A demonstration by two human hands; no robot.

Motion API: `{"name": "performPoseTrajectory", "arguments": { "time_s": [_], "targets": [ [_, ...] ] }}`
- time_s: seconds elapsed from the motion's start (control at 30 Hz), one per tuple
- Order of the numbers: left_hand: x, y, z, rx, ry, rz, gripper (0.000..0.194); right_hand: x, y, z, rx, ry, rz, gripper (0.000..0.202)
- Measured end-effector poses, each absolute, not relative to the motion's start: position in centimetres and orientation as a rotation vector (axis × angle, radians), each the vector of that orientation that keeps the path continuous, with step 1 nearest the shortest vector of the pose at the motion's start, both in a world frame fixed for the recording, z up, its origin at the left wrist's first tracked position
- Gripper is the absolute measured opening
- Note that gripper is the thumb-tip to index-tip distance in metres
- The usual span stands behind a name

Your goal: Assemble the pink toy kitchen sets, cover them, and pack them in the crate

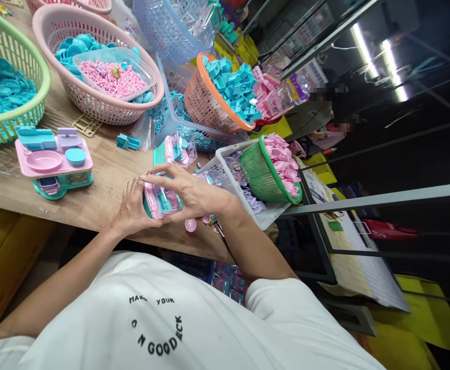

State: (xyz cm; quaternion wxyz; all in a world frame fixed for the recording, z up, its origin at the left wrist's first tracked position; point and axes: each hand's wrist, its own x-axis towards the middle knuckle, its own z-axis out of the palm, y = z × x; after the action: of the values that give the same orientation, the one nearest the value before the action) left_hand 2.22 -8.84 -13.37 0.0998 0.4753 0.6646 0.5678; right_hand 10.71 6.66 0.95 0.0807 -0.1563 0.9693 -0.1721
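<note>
Between my two hands, near the front edge of the table, is a small pink and teal toy kitchen [163,201] with a clear plastic cover over it. My left hand [131,208] grips its left side. My right hand [192,192] wraps its far and right sides, with the fingers reaching over the top. A second pink and teal toy kitchen [176,149] with clear plastic stands just behind. Off to the left stands an uncovered toy kitchen [57,159] with a pink basin and a blue round piece. A small pink bowl [190,225] lies right of my hands.
A pink basket [93,105] with a tray of small pink parts, a green basket [41,97] of blue parts and an orange basket [194,92] line the back. At right, a dark green basket [253,169] sits in a white crate [265,221]. A blue part [128,142] lies on the wooden table [105,169].
</note>
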Motion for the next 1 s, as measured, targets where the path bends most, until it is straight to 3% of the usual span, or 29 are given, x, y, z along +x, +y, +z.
{"name": "performPoseTrajectory", "arguments": {
  "time_s": [0.43, 0.73, 1.0],
  "targets": [
    [2.3, -8.9, -13.2, 1.445, 1.989, 1.696, 0.114, 9.7, 7.4, 4.0, -0.623, 2.777, -0.561, 0.088],
    [2.3, -8.8, -13.4, 1.448, 1.979, 1.683, 0.112, 11.3, 4.9, 2.6, -0.372, 2.956, -0.338, 0.082],
    [2.4, -8.7, -12.8, 1.356, 1.954, 1.656, 0.105, 11.4, 4.8, 2.2, -0.458, 2.981, -0.341, 0.077]
  ]
}}
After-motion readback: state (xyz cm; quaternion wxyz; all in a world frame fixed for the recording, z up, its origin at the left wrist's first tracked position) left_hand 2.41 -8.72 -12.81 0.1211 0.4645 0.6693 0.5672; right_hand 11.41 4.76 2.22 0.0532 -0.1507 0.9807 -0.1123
